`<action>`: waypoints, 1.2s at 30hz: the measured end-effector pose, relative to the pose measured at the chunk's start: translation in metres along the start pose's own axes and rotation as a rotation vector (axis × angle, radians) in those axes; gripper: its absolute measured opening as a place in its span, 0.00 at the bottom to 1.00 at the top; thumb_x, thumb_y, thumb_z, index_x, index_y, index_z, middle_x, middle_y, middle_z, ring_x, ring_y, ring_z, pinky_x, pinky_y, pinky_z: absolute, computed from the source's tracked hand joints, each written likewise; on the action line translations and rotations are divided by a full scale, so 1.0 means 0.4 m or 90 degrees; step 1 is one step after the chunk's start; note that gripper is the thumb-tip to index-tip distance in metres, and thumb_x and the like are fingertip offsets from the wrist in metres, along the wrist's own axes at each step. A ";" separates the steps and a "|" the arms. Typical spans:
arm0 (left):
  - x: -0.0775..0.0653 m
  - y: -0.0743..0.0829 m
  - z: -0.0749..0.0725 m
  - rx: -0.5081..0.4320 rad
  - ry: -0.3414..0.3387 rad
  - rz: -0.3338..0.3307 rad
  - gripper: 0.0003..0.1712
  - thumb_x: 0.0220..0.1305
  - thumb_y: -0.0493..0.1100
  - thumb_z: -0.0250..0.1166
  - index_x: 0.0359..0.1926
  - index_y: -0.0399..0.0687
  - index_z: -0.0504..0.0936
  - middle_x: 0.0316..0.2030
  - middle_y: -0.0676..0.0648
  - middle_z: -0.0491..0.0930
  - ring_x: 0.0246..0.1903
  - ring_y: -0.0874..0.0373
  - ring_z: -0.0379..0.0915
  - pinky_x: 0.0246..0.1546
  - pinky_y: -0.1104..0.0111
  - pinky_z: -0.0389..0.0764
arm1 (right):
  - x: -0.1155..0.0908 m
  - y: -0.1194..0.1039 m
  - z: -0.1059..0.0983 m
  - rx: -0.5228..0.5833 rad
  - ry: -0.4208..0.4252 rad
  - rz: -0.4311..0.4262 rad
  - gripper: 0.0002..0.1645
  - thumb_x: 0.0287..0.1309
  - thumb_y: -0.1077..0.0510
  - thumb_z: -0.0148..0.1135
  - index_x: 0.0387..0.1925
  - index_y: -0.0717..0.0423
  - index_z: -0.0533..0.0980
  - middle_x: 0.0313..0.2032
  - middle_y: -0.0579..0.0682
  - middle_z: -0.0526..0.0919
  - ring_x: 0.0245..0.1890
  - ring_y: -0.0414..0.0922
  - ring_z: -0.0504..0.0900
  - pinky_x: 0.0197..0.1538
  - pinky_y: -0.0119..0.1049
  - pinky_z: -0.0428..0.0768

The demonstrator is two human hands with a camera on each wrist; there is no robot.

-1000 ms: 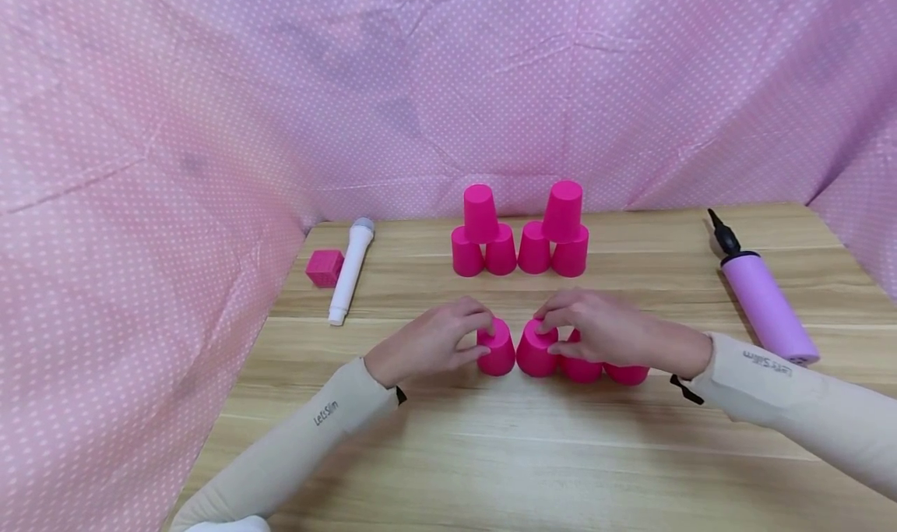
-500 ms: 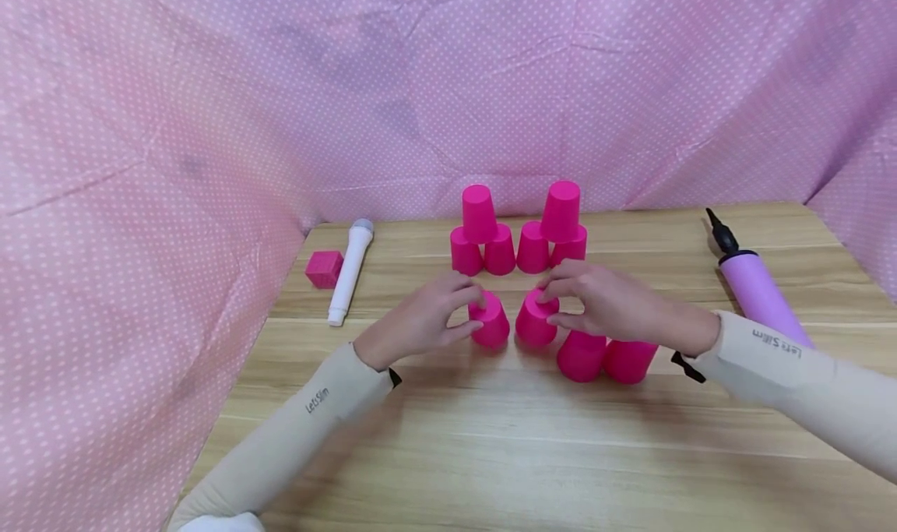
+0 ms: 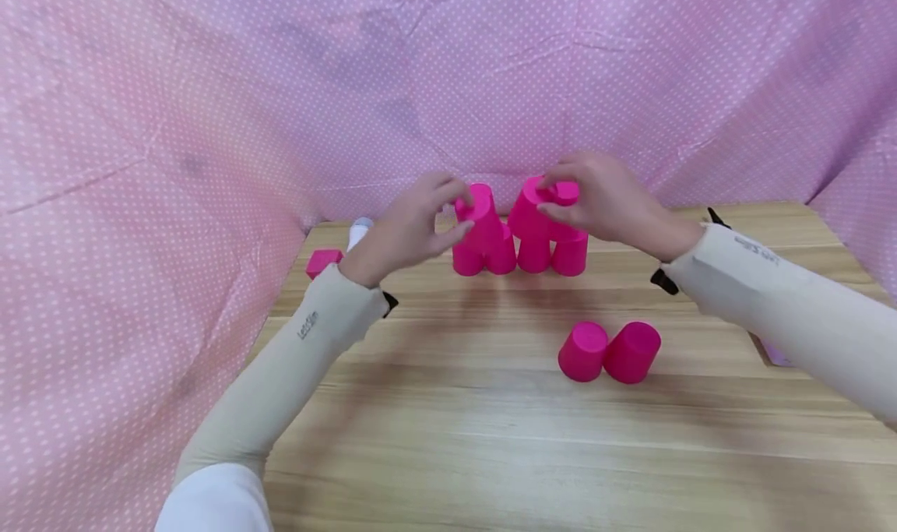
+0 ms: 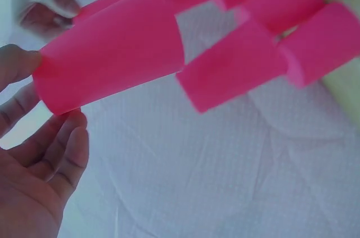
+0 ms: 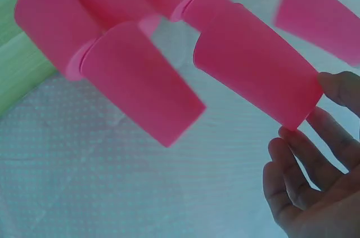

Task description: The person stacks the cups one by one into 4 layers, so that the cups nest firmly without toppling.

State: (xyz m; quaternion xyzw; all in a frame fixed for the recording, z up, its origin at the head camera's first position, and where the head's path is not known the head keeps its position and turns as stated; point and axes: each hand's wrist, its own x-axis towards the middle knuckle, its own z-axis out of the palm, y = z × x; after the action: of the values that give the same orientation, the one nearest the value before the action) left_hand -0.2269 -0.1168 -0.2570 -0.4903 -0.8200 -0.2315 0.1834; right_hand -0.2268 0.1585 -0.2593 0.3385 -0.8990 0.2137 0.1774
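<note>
By its narrow closed end, my left hand (image 3: 413, 224) pinches an upside-down pink cup (image 4: 112, 52), raised in front of the left back stack. My right hand (image 3: 610, 205) likewise pinches another upside-down pink cup (image 5: 253, 63), tilted, in front of the right back stack. Each back stack has two base cups, such as the right one's outer base cup (image 3: 570, 258), with one cup on top. The right stack's top cup (image 5: 140, 80) shows clearly in the right wrist view. Nearer me, two inverted cups (image 3: 583, 353) stand side by side on the table.
A pink cube (image 3: 324, 262) and a white microphone (image 3: 359, 230) lie at the back left, the microphone mostly behind my left arm. My right forearm covers most of a purple pump (image 3: 776, 354). Dotted pink cloth (image 3: 448, 88) hangs behind the wooden table (image 3: 448, 438).
Both hands have lifted one cup each from the front row and carried them up and away from me to the back stacks. Two front cups stay on the table.
</note>
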 end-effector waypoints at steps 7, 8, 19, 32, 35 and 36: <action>0.096 -0.049 -0.009 0.054 0.048 -0.030 0.10 0.60 0.41 0.65 0.39 0.41 0.76 0.36 0.48 0.75 0.40 0.53 0.70 0.44 0.67 0.72 | 0.073 0.057 0.042 0.017 -0.090 0.062 0.12 0.50 0.59 0.71 0.38 0.58 0.83 0.31 0.50 0.83 0.31 0.48 0.75 0.37 0.42 0.72; 0.107 -0.056 -0.007 0.059 0.050 -0.038 0.10 0.61 0.42 0.65 0.40 0.41 0.76 0.37 0.48 0.75 0.40 0.53 0.70 0.44 0.68 0.72 | 0.079 0.063 0.049 0.021 -0.097 0.068 0.12 0.50 0.59 0.71 0.38 0.58 0.83 0.30 0.50 0.83 0.30 0.47 0.75 0.36 0.41 0.72; 0.167 -0.101 0.008 0.074 -0.005 -0.154 0.13 0.63 0.46 0.62 0.45 0.45 0.75 0.40 0.51 0.74 0.42 0.56 0.68 0.43 0.73 0.69 | 0.112 0.090 0.095 0.061 -0.155 0.150 0.13 0.53 0.57 0.69 0.41 0.56 0.82 0.32 0.50 0.83 0.25 0.45 0.79 0.31 0.39 0.76; 0.199 -0.126 0.030 0.073 -0.075 -0.249 0.15 0.66 0.49 0.59 0.49 0.48 0.73 0.40 0.51 0.73 0.42 0.58 0.66 0.41 0.73 0.69 | 0.124 0.098 0.103 0.056 -0.155 0.172 0.13 0.54 0.58 0.68 0.40 0.59 0.77 0.42 0.56 0.81 0.37 0.51 0.78 0.44 0.45 0.76; 0.205 -0.124 0.032 0.064 -0.091 -0.267 0.15 0.66 0.49 0.59 0.50 0.48 0.72 0.41 0.51 0.72 0.42 0.58 0.66 0.41 0.74 0.69 | 0.123 0.099 0.105 0.060 -0.156 0.174 0.14 0.54 0.58 0.68 0.40 0.60 0.77 0.43 0.58 0.80 0.40 0.53 0.78 0.46 0.46 0.76; 0.206 -0.124 0.033 0.063 -0.094 -0.271 0.16 0.66 0.49 0.59 0.50 0.49 0.71 0.41 0.51 0.72 0.42 0.59 0.66 0.41 0.74 0.69 | 0.122 0.099 0.105 0.062 -0.157 0.176 0.14 0.54 0.58 0.68 0.41 0.60 0.77 0.44 0.58 0.80 0.41 0.53 0.78 0.46 0.47 0.76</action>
State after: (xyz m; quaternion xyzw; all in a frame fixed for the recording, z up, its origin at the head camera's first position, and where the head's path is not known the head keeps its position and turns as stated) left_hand -0.3093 -0.0708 -0.2343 -0.3121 -0.9265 -0.1882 0.0936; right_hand -0.2958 0.1381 -0.2826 0.2438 -0.9405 0.2359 0.0180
